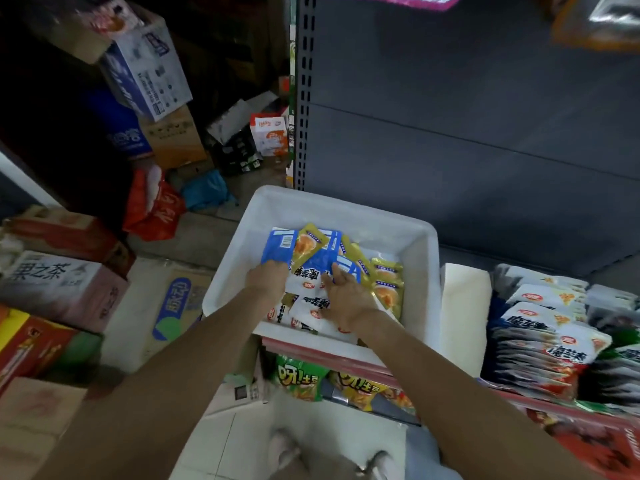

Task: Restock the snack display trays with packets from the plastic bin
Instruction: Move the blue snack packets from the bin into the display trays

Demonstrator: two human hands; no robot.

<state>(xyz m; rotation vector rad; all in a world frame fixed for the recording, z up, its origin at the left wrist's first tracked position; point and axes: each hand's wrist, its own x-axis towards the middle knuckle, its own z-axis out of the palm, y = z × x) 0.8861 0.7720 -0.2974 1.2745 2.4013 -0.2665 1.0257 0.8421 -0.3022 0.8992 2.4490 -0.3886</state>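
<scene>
The packets [313,268] are small, flat foil-and-film sachets, so by the look of them they will be light, limp and rather slick: likely to slide over one another and fan out if taken loosely, yet in little danger of harm from a firm squeeze. The best hold is probably across the flat faces of a small stack, thumb on top and fingers beneath, near the middle or along a sealed edge, so the bundle stays square for dropping into a tray. They lie in a jumbled heap on the floor of the white plastic bin [420,289], directly under and just beyond both hands. The left hand [266,277] is curled over the near edge of a blue-and-white packet and appears to grip it. The right hand [348,294] lies flatter, fingers spread across the heap just beside the left and pressing on blue and white packets; whether it has yet pinched anything I cannot tell. The packets come in three liveries: blue with a barcode panel, gold with an orange picture, and white with bold dark characters and a red logo. Off to the right of the right hand, past a pale block, the display trays [540,336] hold upright rows of similar white packets, well apart from the bin.
</scene>
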